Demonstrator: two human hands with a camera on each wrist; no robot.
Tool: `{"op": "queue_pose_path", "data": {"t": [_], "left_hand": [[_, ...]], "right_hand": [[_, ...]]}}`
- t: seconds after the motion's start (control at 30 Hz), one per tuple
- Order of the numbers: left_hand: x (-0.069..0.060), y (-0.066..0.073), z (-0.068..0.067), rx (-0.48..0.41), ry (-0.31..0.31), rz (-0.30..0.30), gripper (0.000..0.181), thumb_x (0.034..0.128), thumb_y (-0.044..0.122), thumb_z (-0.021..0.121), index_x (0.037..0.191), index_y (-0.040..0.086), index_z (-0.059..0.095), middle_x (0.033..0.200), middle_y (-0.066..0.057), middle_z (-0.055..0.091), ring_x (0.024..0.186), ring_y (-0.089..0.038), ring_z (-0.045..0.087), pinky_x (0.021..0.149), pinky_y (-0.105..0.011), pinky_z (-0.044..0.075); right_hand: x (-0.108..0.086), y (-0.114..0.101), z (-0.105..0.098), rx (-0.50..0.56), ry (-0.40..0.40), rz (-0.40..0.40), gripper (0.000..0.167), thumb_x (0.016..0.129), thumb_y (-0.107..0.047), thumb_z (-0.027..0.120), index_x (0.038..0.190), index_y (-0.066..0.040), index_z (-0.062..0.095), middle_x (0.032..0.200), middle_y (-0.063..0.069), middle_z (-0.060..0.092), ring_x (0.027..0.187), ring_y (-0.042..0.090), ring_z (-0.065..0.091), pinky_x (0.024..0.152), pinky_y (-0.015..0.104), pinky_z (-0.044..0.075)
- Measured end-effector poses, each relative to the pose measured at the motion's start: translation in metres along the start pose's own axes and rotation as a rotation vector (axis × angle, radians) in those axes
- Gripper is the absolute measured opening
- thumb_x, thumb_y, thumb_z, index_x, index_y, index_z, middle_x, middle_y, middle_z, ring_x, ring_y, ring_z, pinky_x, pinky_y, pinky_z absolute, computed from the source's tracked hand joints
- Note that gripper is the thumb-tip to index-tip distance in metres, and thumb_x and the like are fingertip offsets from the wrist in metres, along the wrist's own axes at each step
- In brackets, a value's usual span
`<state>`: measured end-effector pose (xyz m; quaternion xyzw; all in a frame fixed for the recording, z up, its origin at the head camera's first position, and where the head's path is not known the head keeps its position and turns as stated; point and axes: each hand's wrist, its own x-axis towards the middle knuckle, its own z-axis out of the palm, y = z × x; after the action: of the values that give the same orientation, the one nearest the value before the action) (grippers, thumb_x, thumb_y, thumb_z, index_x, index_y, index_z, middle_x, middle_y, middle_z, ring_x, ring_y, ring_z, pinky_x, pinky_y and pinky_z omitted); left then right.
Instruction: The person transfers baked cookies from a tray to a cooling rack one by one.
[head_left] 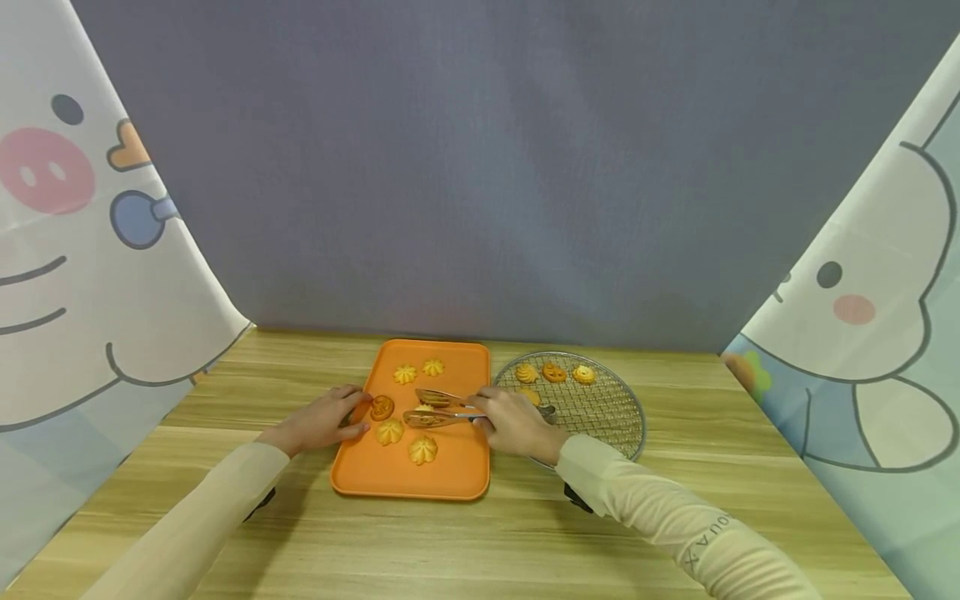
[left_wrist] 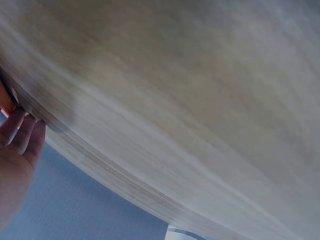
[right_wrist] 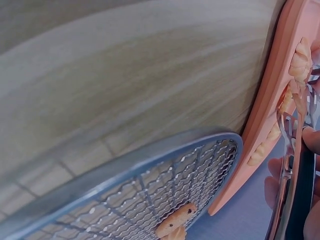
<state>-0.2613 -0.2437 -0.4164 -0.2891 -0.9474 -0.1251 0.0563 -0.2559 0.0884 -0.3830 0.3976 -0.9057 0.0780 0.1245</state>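
Observation:
An orange tray on the wooden table bears several cookies, most yellow and ridged, such as the near one; a browner pretzel-shaped cookie lies near its left edge. My right hand grips metal tongs with dark handles. The tongs' tips stand apart over the tray, around a partly hidden yellow cookie; whether they squeeze it is unclear. At the tray's left edge rests my left hand, fingers extended, fingertips touching the rim in the left wrist view.
Right of the tray, close beside it, stands a round wire rack with several cookies toward its back and left, including a pretzel-shaped one. My right forearm passes over its near edge. A grey cloth hangs behind the table; printed cloths flank it.

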Motion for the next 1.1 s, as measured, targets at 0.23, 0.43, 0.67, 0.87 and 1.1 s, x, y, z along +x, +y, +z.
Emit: {"op": "queue_pose_path", "data": {"t": [0.23,0.43,0.67,0.87,1.1], "left_hand": [[0.0,0.001,-0.001,-0.003,-0.01,-0.01,0.045,0.0885,0.029,0.059,0.122,-0.001,0.052,0.125,-0.026,0.049,0.114,-0.043,0.047,0.092,-0.055,0.04],[0.001,0.0,-0.002,-0.005,-0.02,-0.02,0.046,0.0886,0.03,0.059,0.123,0.001,0.052,0.127,-0.026,0.048,0.115,-0.043,0.047,0.093,-0.054,0.041],[0.0,0.002,-0.003,-0.009,-0.018,-0.021,0.046,0.0886,0.03,0.059,0.123,0.001,0.052,0.126,-0.026,0.048,0.115,-0.042,0.047,0.093,-0.054,0.041],[0.0,0.001,-0.003,-0.004,-0.018,-0.019,0.046,0.0887,0.031,0.059,0.122,0.001,0.052,0.126,-0.025,0.048,0.115,-0.043,0.047,0.092,-0.054,0.041],[-0.002,0.001,-0.001,-0.01,0.019,0.014,0.044,0.0878,0.029,0.06,0.12,0.0,0.054,0.123,-0.025,0.05,0.112,-0.042,0.049,0.089,-0.055,0.042]], "right_hand": [[0.0,0.001,0.001,-0.019,0.011,-0.008,0.031,0.086,-0.011,0.059,0.117,-0.009,0.062,0.103,0.002,0.063,0.074,0.01,0.058,0.051,0.015,0.041],[0.0,0.001,0.002,-0.017,0.014,-0.004,0.031,0.086,-0.011,0.06,0.117,-0.009,0.062,0.104,0.002,0.063,0.076,0.01,0.059,0.053,0.016,0.044],[-0.001,0.003,-0.001,-0.003,0.033,-0.004,0.031,0.085,-0.007,0.057,0.116,-0.007,0.062,0.105,0.004,0.063,0.073,0.01,0.059,0.052,0.016,0.043],[-0.002,0.007,-0.003,0.001,0.053,-0.002,0.034,0.083,-0.003,0.056,0.116,-0.008,0.062,0.105,0.004,0.064,0.07,0.01,0.059,0.048,0.014,0.039],[-0.008,0.014,-0.007,0.015,0.069,0.014,0.031,0.085,-0.007,0.059,0.115,-0.01,0.063,0.112,0.007,0.063,0.087,0.016,0.063,0.057,0.022,0.049]]}}
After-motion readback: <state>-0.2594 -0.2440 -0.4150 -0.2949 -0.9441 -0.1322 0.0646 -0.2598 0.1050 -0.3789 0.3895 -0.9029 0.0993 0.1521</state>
